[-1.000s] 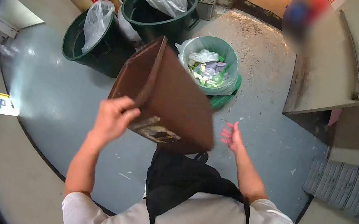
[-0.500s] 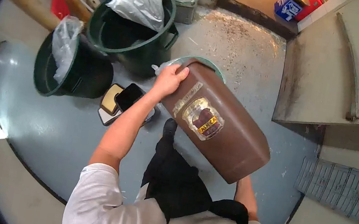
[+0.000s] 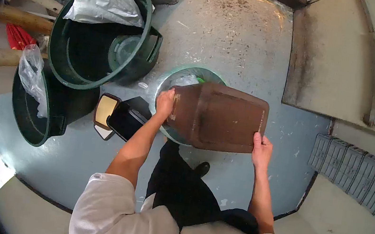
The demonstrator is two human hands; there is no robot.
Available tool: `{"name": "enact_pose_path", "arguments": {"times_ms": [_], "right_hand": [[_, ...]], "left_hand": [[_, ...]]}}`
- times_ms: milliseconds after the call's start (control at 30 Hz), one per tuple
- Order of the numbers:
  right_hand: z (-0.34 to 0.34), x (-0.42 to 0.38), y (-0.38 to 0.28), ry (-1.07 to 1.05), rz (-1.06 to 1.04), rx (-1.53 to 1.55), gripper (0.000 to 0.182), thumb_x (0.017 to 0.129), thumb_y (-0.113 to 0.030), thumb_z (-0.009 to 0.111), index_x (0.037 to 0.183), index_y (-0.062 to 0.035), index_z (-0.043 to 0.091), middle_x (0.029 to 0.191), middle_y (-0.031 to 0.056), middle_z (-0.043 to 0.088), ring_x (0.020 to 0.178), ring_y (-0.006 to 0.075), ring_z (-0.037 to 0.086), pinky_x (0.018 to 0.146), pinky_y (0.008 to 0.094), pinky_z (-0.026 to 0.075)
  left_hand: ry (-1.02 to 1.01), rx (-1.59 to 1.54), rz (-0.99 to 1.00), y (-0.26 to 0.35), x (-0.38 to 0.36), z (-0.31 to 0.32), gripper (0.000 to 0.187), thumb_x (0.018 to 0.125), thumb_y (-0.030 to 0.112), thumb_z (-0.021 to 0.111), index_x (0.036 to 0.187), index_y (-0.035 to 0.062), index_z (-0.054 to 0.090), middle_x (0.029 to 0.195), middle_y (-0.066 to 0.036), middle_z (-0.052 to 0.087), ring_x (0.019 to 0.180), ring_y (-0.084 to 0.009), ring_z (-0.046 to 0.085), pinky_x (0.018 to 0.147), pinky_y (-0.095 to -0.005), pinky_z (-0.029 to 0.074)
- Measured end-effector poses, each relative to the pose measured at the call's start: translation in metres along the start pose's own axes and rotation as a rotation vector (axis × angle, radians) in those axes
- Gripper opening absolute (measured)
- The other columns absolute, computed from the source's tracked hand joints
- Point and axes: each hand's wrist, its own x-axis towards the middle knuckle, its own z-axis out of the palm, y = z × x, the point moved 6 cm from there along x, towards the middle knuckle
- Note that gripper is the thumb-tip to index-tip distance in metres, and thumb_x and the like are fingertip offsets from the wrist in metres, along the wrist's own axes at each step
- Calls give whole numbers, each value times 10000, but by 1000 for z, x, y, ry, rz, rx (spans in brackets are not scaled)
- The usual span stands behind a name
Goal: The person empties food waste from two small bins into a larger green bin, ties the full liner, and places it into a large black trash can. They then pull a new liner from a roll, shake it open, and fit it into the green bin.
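A brown plastic bin (image 3: 218, 116), smooth-sided with rounded corners and a pale scuffed patch near its left end, lies tipped on its side over the green bin (image 3: 173, 79) lined with clear plastic, which stands on the grey floor (image 3: 237, 33). The left hand (image 3: 165, 103) is clamped on the brown bin's left end, the right hand (image 3: 262, 149) on its lower right corner. Two large dark green bins (image 3: 63, 47) stand to the left.
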Motion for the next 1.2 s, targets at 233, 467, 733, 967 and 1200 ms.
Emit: {"name": "enact_pose_path", "arguments": {"times_ms": [233,467,733,967,1200], "right_hand": [[83,13,29,-327,39,168,607,870,-288,704,1348,-32,431,1050,80,629,959,165,566,844,313,463],[155,88,0,-258,-37,197,637,807,-312,760,1322,-33,510,1096,116,650,977,180,610,874,306,475],[181,129,41,-192,-16,76,611,795,-349,760,1284,-48,551,1061,104,669,942,202,625,854,323,490],[191,131,89,-553,378,960,759,916,-687,327,1442,-140,364,1457,101,389,1307,301,390,1057,489,355],[155,101,56,-632,539,899,770,920,-670,350,1473,-136,306,1474,103,377,1344,306,360,1093,483,317]], "left_hand": [[-85,-675,-267,63,-61,-59,671,948,487,476,1438,44,365,1419,-235,428,1320,-352,414,1072,-361,331],[65,-321,-400,68,-53,-67,794,841,532,614,1399,5,411,1289,-277,532,1212,-402,509,1015,-409,395],[170,-205,-379,38,-16,-34,771,805,529,656,1310,-34,508,1179,-261,610,1126,-389,576,979,-401,426],[-106,-968,-311,-13,-20,3,824,894,617,502,1419,-6,381,1421,-179,448,1324,-294,411,1089,-366,315],[-291,-1280,-589,38,-87,7,844,926,684,312,1450,22,337,1479,-133,367,1347,-262,361,1112,-363,277]]}}
